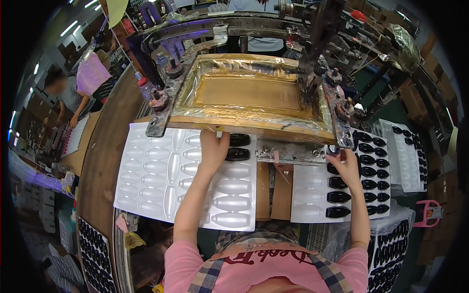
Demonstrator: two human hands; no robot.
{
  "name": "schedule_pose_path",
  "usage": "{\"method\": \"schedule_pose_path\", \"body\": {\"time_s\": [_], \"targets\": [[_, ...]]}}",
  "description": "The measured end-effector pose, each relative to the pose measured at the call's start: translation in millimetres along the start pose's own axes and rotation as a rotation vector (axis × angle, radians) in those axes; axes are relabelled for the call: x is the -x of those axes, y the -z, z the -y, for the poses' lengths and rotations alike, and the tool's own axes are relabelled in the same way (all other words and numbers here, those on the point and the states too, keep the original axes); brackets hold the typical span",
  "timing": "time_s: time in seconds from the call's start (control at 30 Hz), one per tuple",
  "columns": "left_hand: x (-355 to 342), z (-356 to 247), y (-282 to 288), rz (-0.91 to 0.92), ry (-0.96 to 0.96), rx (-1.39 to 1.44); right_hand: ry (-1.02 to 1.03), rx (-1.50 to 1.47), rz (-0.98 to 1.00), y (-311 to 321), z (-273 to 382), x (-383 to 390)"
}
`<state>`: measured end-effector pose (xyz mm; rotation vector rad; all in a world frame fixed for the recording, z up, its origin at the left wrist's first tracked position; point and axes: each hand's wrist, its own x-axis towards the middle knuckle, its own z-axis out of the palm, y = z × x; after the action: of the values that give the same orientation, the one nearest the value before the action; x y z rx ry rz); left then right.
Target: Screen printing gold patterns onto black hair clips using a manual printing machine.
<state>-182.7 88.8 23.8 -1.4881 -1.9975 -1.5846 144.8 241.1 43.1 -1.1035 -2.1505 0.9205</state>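
A screen-printing frame (pixel 249 93) with a wooden rim and a yellowish mesh is clamped above the work spot. My left hand (pixel 215 141) reaches under its front edge, its fingers hidden there, beside black bottle-shaped pieces (pixel 238 154) in the left white moulded tray (pixel 171 166). At the right end of the frame, my right hand (pixel 345 163) has its fingers closed round a dark, shiny bottle-shaped piece (pixel 333 150), just over the right white tray (pixel 312 198). Several black pieces (pixel 338 198) lie in rows in that tray.
Metal clamps (pixel 157 105) flank the frame, and a dark press arm (pixel 317 49) stands over it. A stained metal base (pixel 290 155) sits between the trays. More filled trays (pixel 408 156) and a pink stool (pixel 428 213) are at right. A co-worker (pixel 73 100) works at far left.
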Motion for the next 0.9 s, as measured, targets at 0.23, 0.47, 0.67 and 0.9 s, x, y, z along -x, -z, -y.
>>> {"method": "schedule_pose_path", "body": {"time_s": [0.23, 0.47, 0.67, 0.9], "targets": [[-69.3, -4.5, -62.2, 0.283, -0.154, 0.197, 0.241, -0.124, 0.002, -2.0, 27.7, -17.6], [-79.3, 4.5, -21.6, 0.23, 0.293, 0.777, 0.319, 0.143, 0.122, -51.4, 88.0, -35.9], [4.0, 6.2, 50.2, -0.031, 0.464, 0.477, 0.2, 0.08, 0.241, -35.4, 89.7, -25.4], [91.4, 28.7, 32.6, 0.057, 0.699, 0.464, 0.137, 0.231, -0.029, -25.9, -8.2, -42.9]]}}
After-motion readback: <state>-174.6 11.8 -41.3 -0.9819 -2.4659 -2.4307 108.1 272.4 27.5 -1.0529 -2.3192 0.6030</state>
